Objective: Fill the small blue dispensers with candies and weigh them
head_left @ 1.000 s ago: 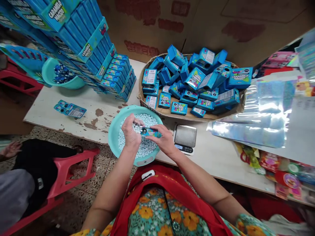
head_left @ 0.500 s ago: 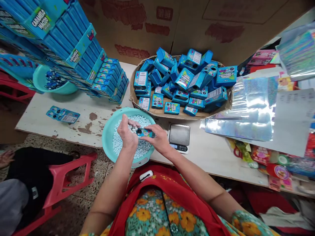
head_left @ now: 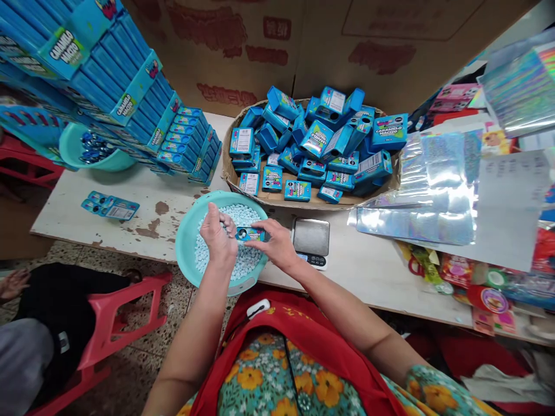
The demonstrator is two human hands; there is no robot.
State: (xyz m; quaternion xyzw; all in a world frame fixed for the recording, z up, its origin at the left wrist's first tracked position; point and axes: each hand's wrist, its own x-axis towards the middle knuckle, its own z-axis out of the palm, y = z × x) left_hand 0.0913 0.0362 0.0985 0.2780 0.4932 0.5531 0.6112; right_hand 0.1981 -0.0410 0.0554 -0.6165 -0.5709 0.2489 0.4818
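Over a turquoise basin [head_left: 184, 254] of small pale-blue candies [head_left: 249, 263], my right hand [head_left: 280, 245] grips a small blue candy box [head_left: 255, 234] between thumb and fingers. The box lies sideways, its printed face up, and pale candy shows in the round hole at its left end. Beside that end is my left hand [head_left: 219, 237], thumb raised and fingers curled around a few candies, partly hidden by the hand itself.
Behind the basin stands a cut-down carton [head_left: 277, 199] heaped with blue boxes. A digital scale [head_left: 311, 237] sits to the right, holographic sheets [head_left: 416, 222] beyond. Stacked display boxes [head_left: 125, 110] rise at left. Someone sits by a red stool [head_left: 104, 323].
My left hand has drawn slightly left with its fingers more curled, and pale candy now shows in the box's hole, which looked dark before. The view has shifted slightly.
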